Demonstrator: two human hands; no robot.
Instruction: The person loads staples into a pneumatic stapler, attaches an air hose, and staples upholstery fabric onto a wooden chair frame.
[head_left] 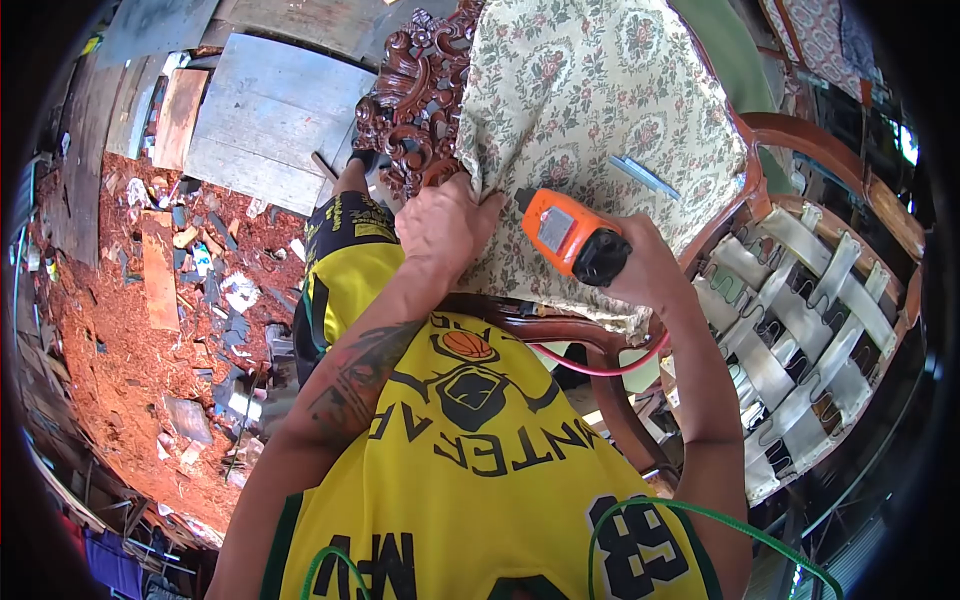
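Note:
A floral fabric (600, 90) lies over a chair part whose carved dark-red wooden frame (415, 100) shows along the left. My left hand (447, 222) is at the fabric's left edge beside the carving, fingers bent and pressed together on the cloth. My right hand (645, 262) grips an orange and black power tool (570, 237), its dark nose pointing left toward my left hand, just above the fabric. Two thin bluish strips (645, 177) rest on the fabric to the right of the tool.
At the right is a wooden frame with woven pale webbing (800, 330) and springs. A pink hose (600, 370) runs below the fabric. Wooden boards (275, 115) lie at the upper left, above a floor (110, 330) strewn with reddish shavings and scraps.

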